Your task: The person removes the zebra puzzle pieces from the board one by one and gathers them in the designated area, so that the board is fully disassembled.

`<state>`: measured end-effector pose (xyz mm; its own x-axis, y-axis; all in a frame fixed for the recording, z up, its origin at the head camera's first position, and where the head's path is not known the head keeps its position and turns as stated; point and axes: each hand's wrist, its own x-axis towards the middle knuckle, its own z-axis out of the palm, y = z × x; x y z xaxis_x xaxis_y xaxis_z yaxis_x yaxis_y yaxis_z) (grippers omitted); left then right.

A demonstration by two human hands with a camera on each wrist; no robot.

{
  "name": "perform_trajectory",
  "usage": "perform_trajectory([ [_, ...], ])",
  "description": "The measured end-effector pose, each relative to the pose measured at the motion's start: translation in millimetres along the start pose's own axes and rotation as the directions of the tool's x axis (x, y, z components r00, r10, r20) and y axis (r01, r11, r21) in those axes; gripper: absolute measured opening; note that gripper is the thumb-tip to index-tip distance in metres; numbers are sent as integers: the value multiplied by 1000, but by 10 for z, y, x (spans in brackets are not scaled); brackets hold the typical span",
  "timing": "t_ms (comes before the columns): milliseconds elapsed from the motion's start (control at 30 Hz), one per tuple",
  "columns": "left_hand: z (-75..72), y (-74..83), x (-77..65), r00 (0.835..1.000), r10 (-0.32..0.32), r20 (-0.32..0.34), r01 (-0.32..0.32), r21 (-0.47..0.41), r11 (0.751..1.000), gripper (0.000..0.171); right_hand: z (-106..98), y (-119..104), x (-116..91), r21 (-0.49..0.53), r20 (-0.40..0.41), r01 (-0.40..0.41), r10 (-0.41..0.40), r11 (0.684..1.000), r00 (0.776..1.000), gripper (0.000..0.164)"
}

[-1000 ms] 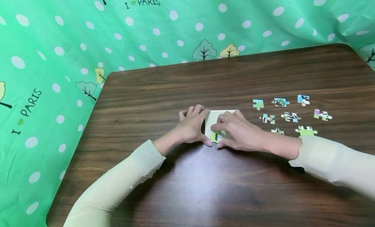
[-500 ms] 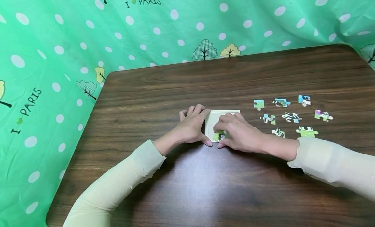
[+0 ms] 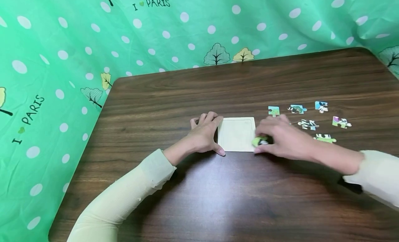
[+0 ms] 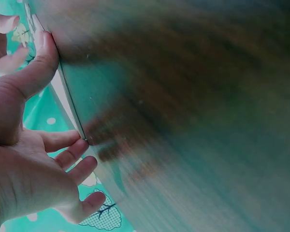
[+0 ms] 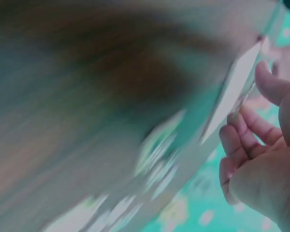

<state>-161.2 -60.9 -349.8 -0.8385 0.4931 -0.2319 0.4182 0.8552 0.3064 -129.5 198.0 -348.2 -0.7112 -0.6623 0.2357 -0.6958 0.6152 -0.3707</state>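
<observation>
A square white puzzle tray (image 3: 237, 135) lies flat on the table with its bare inside showing. My left hand (image 3: 204, 134) holds it along the left side, thumb at the near corner and index finger at the far one; the left wrist view shows the same span over the tray's edge (image 4: 66, 96). Between thumb and fingers, my right hand (image 3: 285, 136) pinches a green jigsaw piece (image 3: 257, 141) with black and white print, by the tray's right edge. The right wrist view is blurred; there the right hand (image 5: 261, 154) is close to the tray (image 5: 232, 89).
Several loose jigsaw pieces lie on the brown wooden table (image 3: 174, 100) to the right, among them a zebra-striped piece (image 3: 308, 124), a pink-and-green piece (image 3: 341, 122) and a blue-topped piece (image 3: 321, 106). My right hand and forearm cover part of them. A green dotted curtain (image 3: 193, 23) hangs behind the table.
My right hand has moved right from over the tray to its right edge, carrying the green piece, and the tray's inside is now uncovered. My left hand has stayed put.
</observation>
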Motion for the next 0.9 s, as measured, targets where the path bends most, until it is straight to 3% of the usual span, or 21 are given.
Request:
perform_trajectory([
  [200, 8, -14, -6, 1000, -1, 9, 1, -15, 1000, 111, -350, 500, -555, -114, -69, -149, 142, 982, 987, 34],
  [300, 6, -14, -9, 1000, 0, 9, 0, -19, 1000, 111, -494, 706, -839, -166, -52, -271, 266, 948, 962, 34],
  [400, 0, -8, -8, 1000, 1, 10, -1, -18, 1000, 109, -575, 857, -1067, -240, 19, -384, 399, 892, 917, 33],
  [500, 1, -6, -8, 1000, 6, 9, -6, -16, 1000, 108, -591, 989, -1226, -334, 41, -392, 429, 857, 902, 39],
  [633, 3, -3, -10, 1000, 5, 10, -5, -17, 1000, 109, -601, 1112, -1329, -396, 49, -358, 409, 846, 911, 44],
  [800, 1, 4, -10, 1000, 1, 24, -1, -18, 1000, 111, -655, 1104, -1315, -403, 120, -375, 454, 835, 883, 46],
  [900, -4, 11, -12, 999, 1, 40, 0, -21, 1000, 110, -694, 1060, -1259, -427, 157, -350, 450, 833, 879, 45],
])
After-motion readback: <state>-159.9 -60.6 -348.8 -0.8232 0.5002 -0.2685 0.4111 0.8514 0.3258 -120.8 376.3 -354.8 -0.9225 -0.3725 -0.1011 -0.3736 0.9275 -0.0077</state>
